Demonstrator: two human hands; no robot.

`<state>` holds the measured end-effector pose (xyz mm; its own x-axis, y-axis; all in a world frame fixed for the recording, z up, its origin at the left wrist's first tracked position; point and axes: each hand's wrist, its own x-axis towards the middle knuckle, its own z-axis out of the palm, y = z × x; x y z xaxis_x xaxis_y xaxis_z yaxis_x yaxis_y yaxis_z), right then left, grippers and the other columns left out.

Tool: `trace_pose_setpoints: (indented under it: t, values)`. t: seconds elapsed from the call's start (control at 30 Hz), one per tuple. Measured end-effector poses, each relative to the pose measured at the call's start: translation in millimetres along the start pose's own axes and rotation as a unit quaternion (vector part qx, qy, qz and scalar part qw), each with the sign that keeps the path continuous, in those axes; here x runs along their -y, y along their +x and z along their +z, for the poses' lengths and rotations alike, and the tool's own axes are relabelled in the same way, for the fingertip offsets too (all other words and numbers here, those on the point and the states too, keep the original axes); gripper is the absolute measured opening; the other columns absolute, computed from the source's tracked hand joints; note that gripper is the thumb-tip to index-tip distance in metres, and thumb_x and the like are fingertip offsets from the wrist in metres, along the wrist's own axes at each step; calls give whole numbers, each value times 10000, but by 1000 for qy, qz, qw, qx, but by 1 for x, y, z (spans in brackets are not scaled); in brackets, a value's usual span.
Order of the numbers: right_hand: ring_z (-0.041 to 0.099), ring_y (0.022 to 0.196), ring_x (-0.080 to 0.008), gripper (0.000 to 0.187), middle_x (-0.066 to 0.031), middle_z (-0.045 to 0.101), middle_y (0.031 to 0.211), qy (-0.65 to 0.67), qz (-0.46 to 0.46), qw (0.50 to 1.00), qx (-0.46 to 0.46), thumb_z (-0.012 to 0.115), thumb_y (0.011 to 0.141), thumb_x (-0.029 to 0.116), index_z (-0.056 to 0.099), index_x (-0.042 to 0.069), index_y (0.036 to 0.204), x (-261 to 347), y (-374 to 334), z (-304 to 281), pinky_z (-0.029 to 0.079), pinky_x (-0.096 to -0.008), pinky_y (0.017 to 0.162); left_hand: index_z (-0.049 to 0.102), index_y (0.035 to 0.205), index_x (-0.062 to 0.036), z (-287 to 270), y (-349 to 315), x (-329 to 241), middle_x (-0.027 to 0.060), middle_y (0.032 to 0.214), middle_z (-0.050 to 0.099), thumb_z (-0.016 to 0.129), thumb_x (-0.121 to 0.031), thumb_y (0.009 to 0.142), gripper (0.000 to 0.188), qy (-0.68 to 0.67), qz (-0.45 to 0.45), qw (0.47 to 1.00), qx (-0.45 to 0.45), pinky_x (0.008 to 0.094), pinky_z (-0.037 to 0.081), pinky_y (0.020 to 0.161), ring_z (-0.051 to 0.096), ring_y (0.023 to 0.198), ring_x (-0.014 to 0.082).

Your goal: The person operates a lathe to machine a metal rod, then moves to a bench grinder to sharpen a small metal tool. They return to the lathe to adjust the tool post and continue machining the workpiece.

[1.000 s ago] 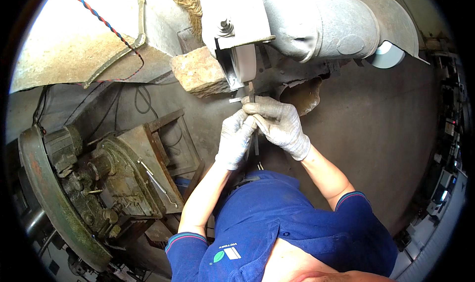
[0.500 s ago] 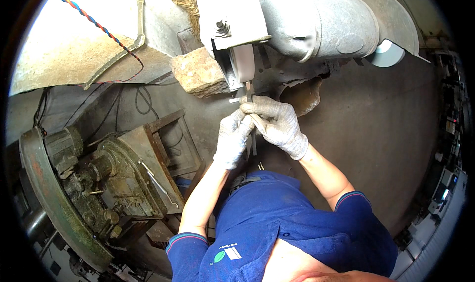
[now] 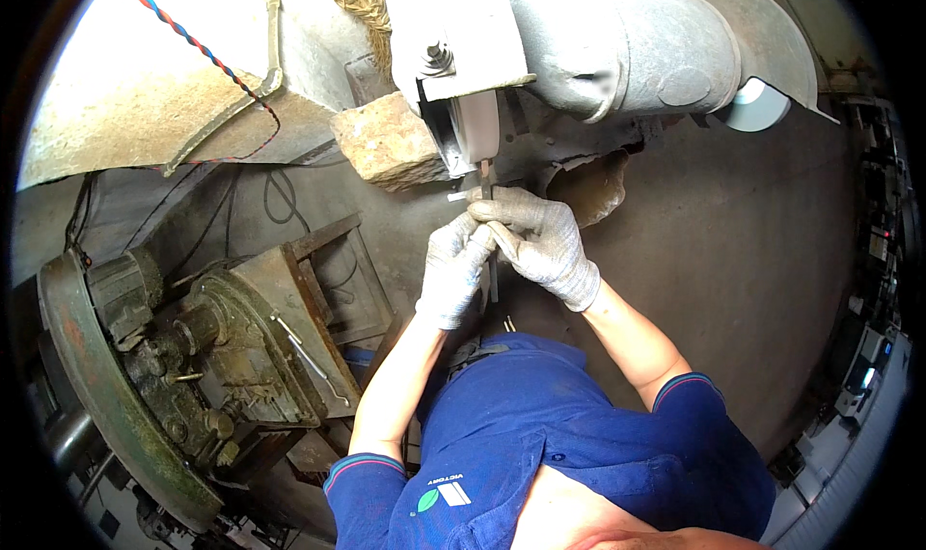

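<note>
A narrow dark metal bar [image 3: 494, 278] runs through my two gloved hands. Its far tip meets or nearly meets the lower rim of a pale grinding wheel [image 3: 476, 130], partly covered by a metal guard. My left hand [image 3: 455, 268], in a white knit glove, pinches the bar from the left. From the right, my right hand [image 3: 540, 236], gloved the same way, closes over it with the fingers across its top. The bar's near end sticks out below the hands. The part inside the fingers is hidden.
A rough stone block [image 3: 386, 143] sits left of the wheel. The motor housing [image 3: 627, 48] stretches right to a second pale wheel [image 3: 752, 104] under its guard. An old green machine [image 3: 207, 357] stands at left, with a thin metal rod [image 3: 311, 359] on it. Loose cables hang behind it.
Both hands keep their grip and place almost exactly. The wheel guard appears shifted very slightly to the right and down in the picture.
</note>
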<state>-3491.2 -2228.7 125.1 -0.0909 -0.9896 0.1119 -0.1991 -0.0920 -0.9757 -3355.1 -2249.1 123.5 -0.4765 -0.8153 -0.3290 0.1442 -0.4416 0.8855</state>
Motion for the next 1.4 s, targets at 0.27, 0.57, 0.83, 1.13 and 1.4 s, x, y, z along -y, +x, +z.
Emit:
trace_pose_setpoints:
  t: [0.27,0.57,0.83,1.13,1.4]
  values:
    - [618,808,-156,203,-112,657,924,7,22,1000,6,653,769,-7,664,21,970,-1,0,-2,498,-251,697,603,987,6,4,0,-5,18,862,616,568,-220,891,248,9,-9,1000,-5,230,426,719,522,798,71]
    - [587,754,-113,209,-98,644,955,14,30,999,10,612,798,0,659,16,1000,-1,0,-1,480,-218,649,577,1078,37,-1,0,1,59,939,623,515,-155,909,263,3,-17,1000,15,230,445,762,545,846,88]
    - [581,724,-105,199,-91,642,945,10,43,999,17,616,796,7,661,9,990,4,1,-3,476,-214,628,573,1082,43,0,-1,-2,66,936,624,508,-155,912,269,14,-21,1000,12,231,446,763,549,840,91]
    - [636,825,-202,202,-124,666,910,-5,23,1000,-2,675,739,-11,664,21,937,2,2,-1,508,-291,718,575,1072,43,-1,0,-1,69,947,622,504,-144,911,257,4,-26,1000,13,236,450,771,554,853,97]
    - [612,818,-165,206,-117,660,923,-8,19,1000,6,630,777,5,666,0,980,2,2,-2,492,-255,726,584,1058,38,0,1,-1,59,919,624,513,-148,907,250,2,-19,1000,12,235,452,757,551,836,91]
